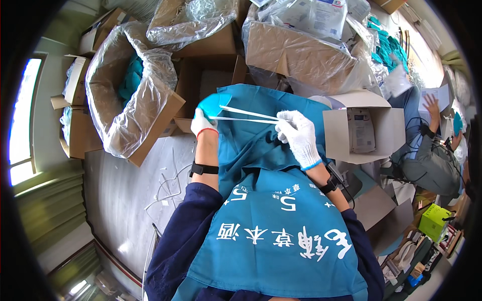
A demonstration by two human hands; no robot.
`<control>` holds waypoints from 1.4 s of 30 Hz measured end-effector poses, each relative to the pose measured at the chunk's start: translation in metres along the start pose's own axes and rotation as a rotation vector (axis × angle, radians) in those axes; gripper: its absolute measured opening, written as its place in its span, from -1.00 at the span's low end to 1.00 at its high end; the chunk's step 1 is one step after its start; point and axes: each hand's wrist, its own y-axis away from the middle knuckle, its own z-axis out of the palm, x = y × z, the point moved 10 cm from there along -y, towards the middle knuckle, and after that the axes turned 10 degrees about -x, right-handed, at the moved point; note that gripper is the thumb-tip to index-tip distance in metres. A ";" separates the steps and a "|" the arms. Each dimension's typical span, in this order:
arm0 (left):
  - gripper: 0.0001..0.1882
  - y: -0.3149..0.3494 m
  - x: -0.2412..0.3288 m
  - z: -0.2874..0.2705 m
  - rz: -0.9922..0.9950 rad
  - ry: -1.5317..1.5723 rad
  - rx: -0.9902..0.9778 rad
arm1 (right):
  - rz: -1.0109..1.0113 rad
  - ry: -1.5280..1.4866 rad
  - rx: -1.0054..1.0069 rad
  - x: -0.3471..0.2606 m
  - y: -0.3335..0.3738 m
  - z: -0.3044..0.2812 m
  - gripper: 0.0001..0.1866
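Observation:
A teal cup-shaped face mask (213, 103) is gripped along its lower edge by my left hand (203, 124), which wears a white knitted glove with a red cuff. Two white elastic straps (247, 114) run from the mask to my right hand (297, 133), in a white glove with a blue cuff. Closed fingers there pinch the straps, which are stretched taut. Below both hands, a teal apron (271, 220) with white lettering covers my lap, and more teal cloth (251, 100) is spread farther out.
A plastic-lined carton (133, 95) with teal pieces stands at left. Beyond my hands are a brown carton (206, 75) and a large carton (301, 50) of packaged goods. An open white-grey box (364, 128) holding packets is at right. Another person (432, 150) sits beyond it.

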 end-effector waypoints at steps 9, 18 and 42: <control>-0.77 0.073 0.082 0.009 1.012 -1.312 0.225 | -0.149 0.260 -0.055 -0.012 0.000 0.016 -0.87; -0.70 0.227 -0.006 0.169 0.638 -1.214 -1.362 | -0.560 0.582 0.005 -0.053 0.010 0.035 -0.86; -0.84 0.216 -0.014 0.157 0.476 -1.267 -1.188 | -0.207 0.333 -0.125 -0.033 0.004 0.022 -0.90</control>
